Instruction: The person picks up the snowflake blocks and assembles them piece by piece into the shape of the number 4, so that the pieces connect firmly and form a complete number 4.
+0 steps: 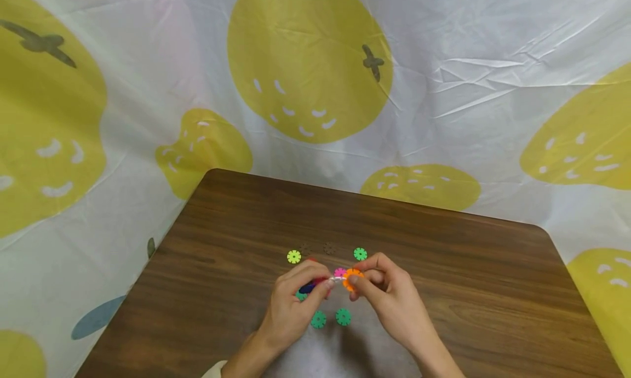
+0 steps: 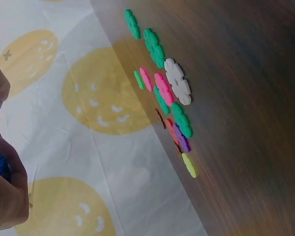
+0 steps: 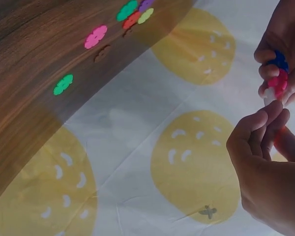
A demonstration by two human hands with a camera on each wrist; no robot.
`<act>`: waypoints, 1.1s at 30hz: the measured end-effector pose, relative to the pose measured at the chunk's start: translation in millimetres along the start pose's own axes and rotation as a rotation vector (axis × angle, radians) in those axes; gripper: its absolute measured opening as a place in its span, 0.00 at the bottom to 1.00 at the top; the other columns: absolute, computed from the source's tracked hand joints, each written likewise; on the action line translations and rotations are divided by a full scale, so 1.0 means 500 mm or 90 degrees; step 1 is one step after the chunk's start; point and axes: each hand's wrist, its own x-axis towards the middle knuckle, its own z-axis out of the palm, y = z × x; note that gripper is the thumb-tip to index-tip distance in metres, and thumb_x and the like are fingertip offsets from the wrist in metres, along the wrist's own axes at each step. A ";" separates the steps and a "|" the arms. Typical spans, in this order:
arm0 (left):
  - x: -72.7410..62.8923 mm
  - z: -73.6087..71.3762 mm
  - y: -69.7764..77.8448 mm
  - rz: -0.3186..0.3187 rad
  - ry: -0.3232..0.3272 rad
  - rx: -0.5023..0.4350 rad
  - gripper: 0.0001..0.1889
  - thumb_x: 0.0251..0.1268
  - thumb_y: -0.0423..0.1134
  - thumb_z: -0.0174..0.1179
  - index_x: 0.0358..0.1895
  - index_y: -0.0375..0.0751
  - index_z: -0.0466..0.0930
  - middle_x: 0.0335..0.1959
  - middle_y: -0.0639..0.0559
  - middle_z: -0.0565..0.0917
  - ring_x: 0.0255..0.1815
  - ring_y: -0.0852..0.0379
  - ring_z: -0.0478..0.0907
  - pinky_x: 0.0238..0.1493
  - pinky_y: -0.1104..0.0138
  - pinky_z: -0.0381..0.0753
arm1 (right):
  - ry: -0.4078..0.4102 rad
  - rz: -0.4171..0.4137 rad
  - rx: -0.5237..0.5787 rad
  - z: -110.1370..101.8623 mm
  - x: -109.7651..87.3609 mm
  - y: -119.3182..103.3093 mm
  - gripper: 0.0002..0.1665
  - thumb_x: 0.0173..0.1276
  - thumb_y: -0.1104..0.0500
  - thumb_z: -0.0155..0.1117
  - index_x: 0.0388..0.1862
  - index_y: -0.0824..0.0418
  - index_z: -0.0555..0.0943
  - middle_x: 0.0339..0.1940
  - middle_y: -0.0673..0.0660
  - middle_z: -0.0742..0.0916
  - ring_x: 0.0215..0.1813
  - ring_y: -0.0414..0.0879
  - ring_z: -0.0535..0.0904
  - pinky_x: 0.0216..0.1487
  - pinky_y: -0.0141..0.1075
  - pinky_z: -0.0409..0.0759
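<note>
Both hands are raised over the table in the head view, close together. My left hand (image 1: 290, 300) pinches a small chain of notched plastic discs. In the right wrist view it shows a blue disc (image 3: 280, 61), a pinkish-red disc (image 3: 279, 81) and a white disc (image 3: 269, 96) joined in a row. An orange notched disc (image 1: 352, 280) is pinched between thumb and fingers of my right hand (image 1: 394, 295). Its edge meets the white disc between the two hands. Fingertips hide part of the chain.
Loose notched discs lie on the brown wooden table (image 1: 236, 230): a yellow one (image 1: 293, 256), a light green one (image 1: 360, 253), a pink one (image 1: 339, 272), a brown one (image 1: 328, 248) and several darker green ones (image 1: 318, 319). A fruit-patterned curtain (image 1: 419, 109) hangs behind the table.
</note>
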 end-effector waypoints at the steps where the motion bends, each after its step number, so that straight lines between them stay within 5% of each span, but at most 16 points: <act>1: 0.001 0.001 -0.001 0.000 0.002 -0.007 0.07 0.67 0.23 0.64 0.40 0.38 0.85 0.33 0.47 0.84 0.30 0.54 0.82 0.33 0.68 0.86 | 0.001 0.003 0.010 0.001 0.001 0.000 0.13 0.74 0.53 0.67 0.49 0.59 0.79 0.29 0.54 0.91 0.39 0.47 0.88 0.53 0.34 0.81; 13: 0.011 0.010 -0.001 0.005 0.011 -0.002 0.05 0.67 0.23 0.64 0.40 0.36 0.86 0.33 0.47 0.85 0.29 0.53 0.83 0.31 0.67 0.86 | -0.040 0.036 0.098 -0.002 0.015 0.004 0.16 0.75 0.57 0.65 0.52 0.66 0.76 0.35 0.56 0.92 0.40 0.51 0.89 0.63 0.46 0.81; 20: 0.013 0.009 0.005 -0.018 -0.019 0.064 0.03 0.69 0.30 0.66 0.39 0.42 0.85 0.36 0.50 0.88 0.37 0.58 0.84 0.40 0.69 0.86 | -0.047 0.004 0.047 -0.013 0.017 0.005 0.15 0.75 0.52 0.66 0.52 0.61 0.80 0.34 0.55 0.92 0.39 0.51 0.88 0.57 0.40 0.82; 25: 0.009 0.003 0.007 -0.020 -0.042 0.108 0.03 0.67 0.31 0.68 0.39 0.42 0.85 0.37 0.52 0.88 0.37 0.62 0.83 0.38 0.70 0.86 | -0.059 -0.025 0.007 -0.010 0.019 0.012 0.14 0.75 0.50 0.66 0.52 0.56 0.82 0.30 0.55 0.90 0.38 0.49 0.88 0.53 0.38 0.83; 33: 0.006 -0.006 0.001 -0.022 -0.027 0.110 0.03 0.67 0.31 0.68 0.38 0.42 0.85 0.35 0.52 0.87 0.35 0.61 0.82 0.38 0.70 0.85 | -0.045 -0.073 -0.066 -0.024 0.023 0.022 0.13 0.78 0.48 0.62 0.53 0.52 0.84 0.30 0.49 0.89 0.35 0.44 0.85 0.44 0.34 0.82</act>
